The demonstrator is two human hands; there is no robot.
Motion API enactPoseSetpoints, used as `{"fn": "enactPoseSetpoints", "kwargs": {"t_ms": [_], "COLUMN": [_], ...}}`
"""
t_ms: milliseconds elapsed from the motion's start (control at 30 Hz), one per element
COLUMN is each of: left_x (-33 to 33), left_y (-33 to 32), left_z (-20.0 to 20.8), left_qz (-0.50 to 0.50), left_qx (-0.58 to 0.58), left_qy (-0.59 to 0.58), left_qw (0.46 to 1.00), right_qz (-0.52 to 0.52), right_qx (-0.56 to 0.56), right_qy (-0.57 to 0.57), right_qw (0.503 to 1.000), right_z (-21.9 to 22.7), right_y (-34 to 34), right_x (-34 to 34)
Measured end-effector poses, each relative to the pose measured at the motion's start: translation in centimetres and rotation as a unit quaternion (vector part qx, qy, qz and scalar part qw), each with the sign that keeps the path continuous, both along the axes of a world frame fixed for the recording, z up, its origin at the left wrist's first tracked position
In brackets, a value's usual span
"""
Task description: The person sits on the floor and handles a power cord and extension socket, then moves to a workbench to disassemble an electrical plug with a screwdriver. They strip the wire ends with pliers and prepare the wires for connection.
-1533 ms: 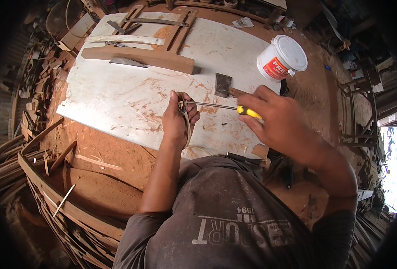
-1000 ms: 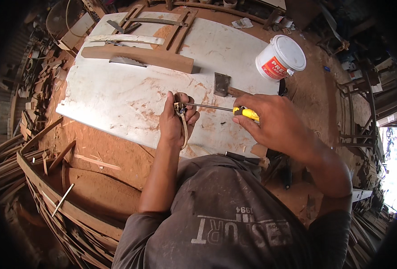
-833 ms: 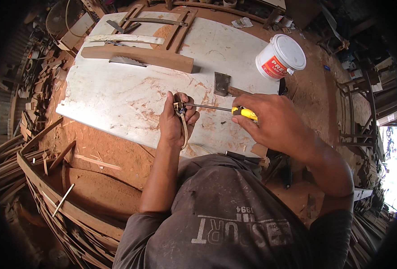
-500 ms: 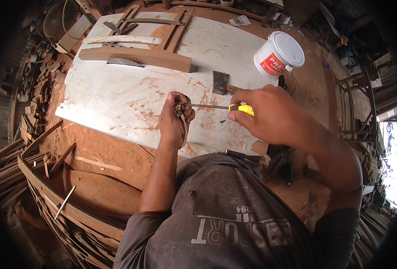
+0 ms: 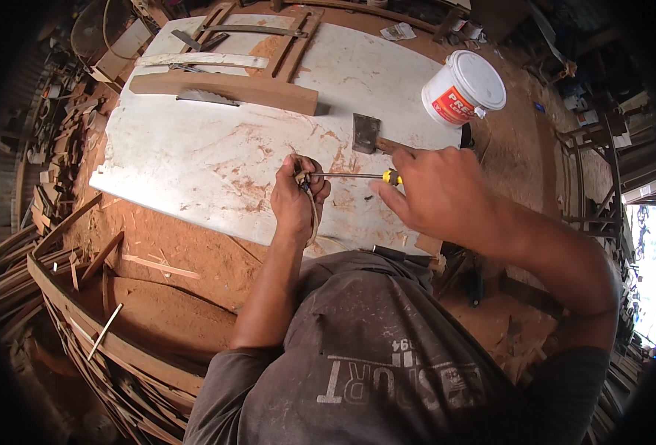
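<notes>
**Small fitting point(image 5: 304, 179) in left hand point(image 5: 294, 206), screwdriver point(image 5: 348, 176) in right hand point(image 5: 446, 189)**

Near left: wooden-sided bin point(image 5: 146, 365), sawdust inside, thin white stick point(image 5: 105, 331) across its edge. Next, dusty white board point(image 5: 153, 159), reddish-brown smears. On its far left part: pale wood strip point(image 5: 202, 60), brown plank point(image 5: 228, 88), toothed saw blade point(image 5: 209, 97) along the plank's near side, slotted wooden frame point(image 5: 292, 55) to the right.

Centre: left hand raised over the board, fingers curled and clamped around the fitting. Fitting is small, dark with tan/brassy bits, uneven outline, partly covered by fingers; finer detail too small to tell. Pale cord point(image 5: 314, 222) hangs from it, looping down by the wrist.

Screwdriver roughly level: thin grey shaft, tip end at the fitting among the left fingers, exact contact can't tell. Yellow-and-black handle mostly covered, right thumb and fingers closed together on it.

Just beyond the shaft: hatchet-like tool point(image 5: 366, 133), dark flat head, wooden handle running behind the right hand. Far right: white lidded bucket point(image 5: 465, 87), red label, upright on the board.
</notes>
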State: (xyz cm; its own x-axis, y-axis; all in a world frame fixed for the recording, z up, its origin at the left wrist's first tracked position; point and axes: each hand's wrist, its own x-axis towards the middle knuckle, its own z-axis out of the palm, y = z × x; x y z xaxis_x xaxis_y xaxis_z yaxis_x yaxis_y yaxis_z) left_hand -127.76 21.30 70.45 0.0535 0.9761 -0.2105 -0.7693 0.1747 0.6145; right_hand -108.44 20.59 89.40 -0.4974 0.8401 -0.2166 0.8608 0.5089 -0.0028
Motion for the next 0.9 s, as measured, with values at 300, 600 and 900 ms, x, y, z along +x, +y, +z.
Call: {"fn": "enactPoseSetpoints", "kwargs": {"t_ms": [300,600,900], "left_x": [-0.4,-1.0,-0.4], "left_y": [0.6,0.6,0.4], "left_z": [0.1,0.0,-0.3], "left_qz": [0.016,0.009,0.010], "left_qx": [-0.009,0.006,-0.032], "left_qy": [0.012,0.010,0.007], "left_qw": [1.000,1.000,0.999], "right_qz": [0.079,0.141,0.155], "right_qx": [0.153,0.202,0.192], "right_qy": [0.085,0.126,0.109], "right_qw": [0.981,0.961,0.963], "right_z": [-2.0,-1.8,-2.4], "right_y": [0.5,1.2,1.4], "right_x": [0.5,0.2,1.3]}}
